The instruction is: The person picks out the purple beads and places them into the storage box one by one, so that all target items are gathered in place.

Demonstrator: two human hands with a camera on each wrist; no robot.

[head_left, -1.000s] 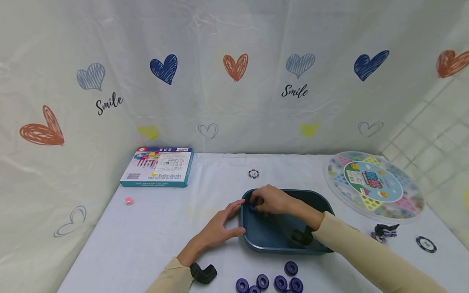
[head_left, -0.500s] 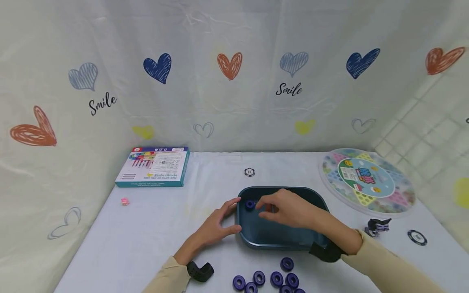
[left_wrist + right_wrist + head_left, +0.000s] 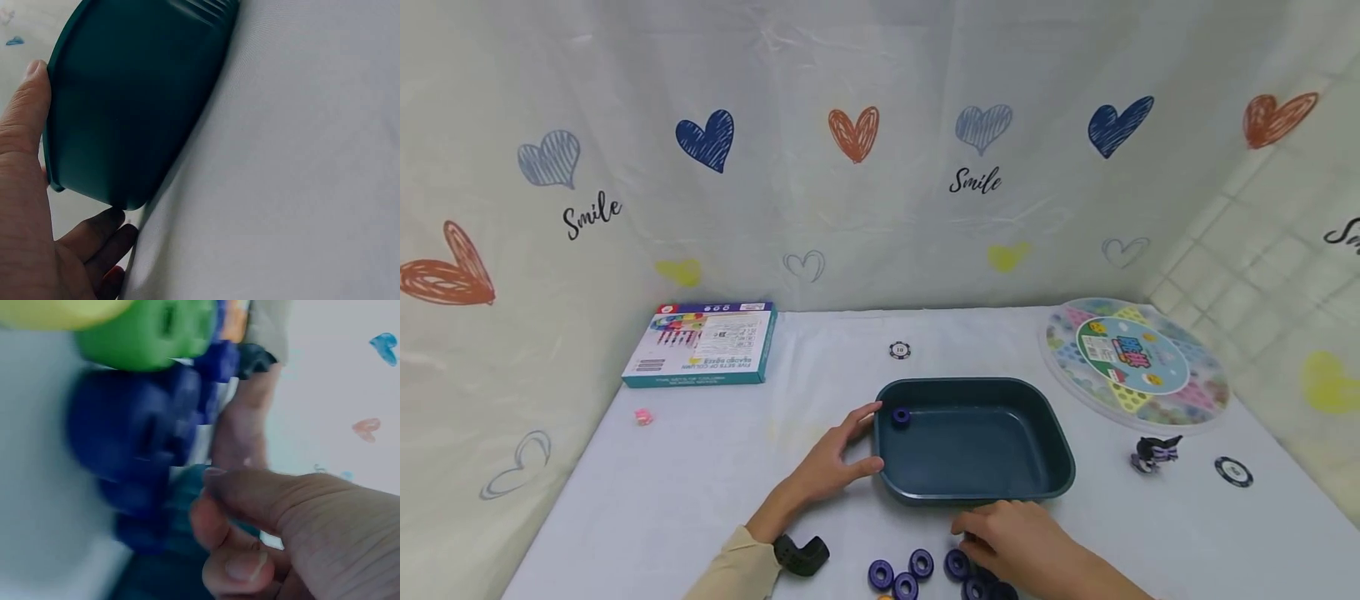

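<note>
A dark teal tray (image 3: 973, 450) stands on the white table, with one purple ring (image 3: 901, 417) in its far left corner. My left hand (image 3: 831, 462) rests at the tray's left side, fingers and thumb spread along it; the left wrist view shows the thumb (image 3: 28, 106) at the rim and fingertips at the wall. My right hand (image 3: 1026, 542) is in front of the tray, over several loose purple rings (image 3: 921, 564), some partly hidden by it. In the right wrist view, its thumb and fingers (image 3: 250, 494) are loosely bent with nothing between them, beside blurred purple rings (image 3: 119, 425).
A green bead (image 3: 144, 334) and an orange piece (image 3: 885, 596) lie near the front edge. A flat box (image 3: 700, 346) is at the back left, a round game board (image 3: 1138, 362) at the back right. Poker chips (image 3: 899, 350), a dark figurine (image 3: 1153, 454) and a pink piece (image 3: 643, 417) surround the tray.
My right hand let go of the purple ring in the tray's far left corner, then moved out toward the front, over the loose rings. My left hand stays at the tray's side.
</note>
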